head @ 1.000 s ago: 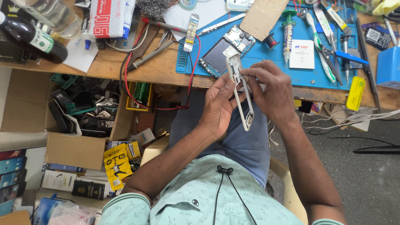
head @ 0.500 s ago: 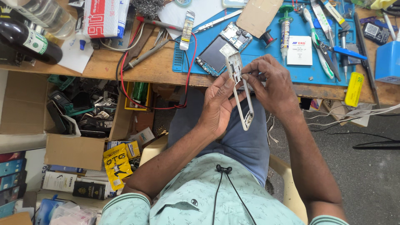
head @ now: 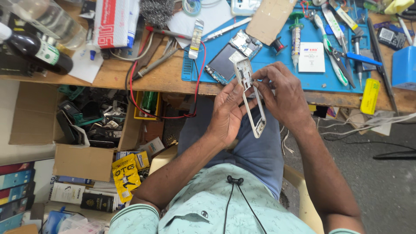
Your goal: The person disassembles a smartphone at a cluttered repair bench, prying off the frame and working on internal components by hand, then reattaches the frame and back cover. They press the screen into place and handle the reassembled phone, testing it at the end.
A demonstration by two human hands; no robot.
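Both my hands hold a white phone frame [head: 252,99] upright above my lap, in front of the wooden bench edge. My left hand [head: 226,113] cradles its left side from behind. My right hand [head: 282,94] pinches its upper part with fingertips near the top. An opened phone body [head: 232,58] with exposed circuit board lies just beyond on the blue work mat [head: 277,56].
On the mat lie tweezers, screwdrivers [head: 342,32], a syringe tube [head: 296,37] and a small white box [head: 311,56]. Red wire [head: 197,93] loops over the bench edge. A dark bottle [head: 37,50] lies at left. A cardboard box of parts [head: 93,119] stands below.
Both hands with the frame have stayed together and shifted very slightly; my right fingers have moved a little up along the frame's top.
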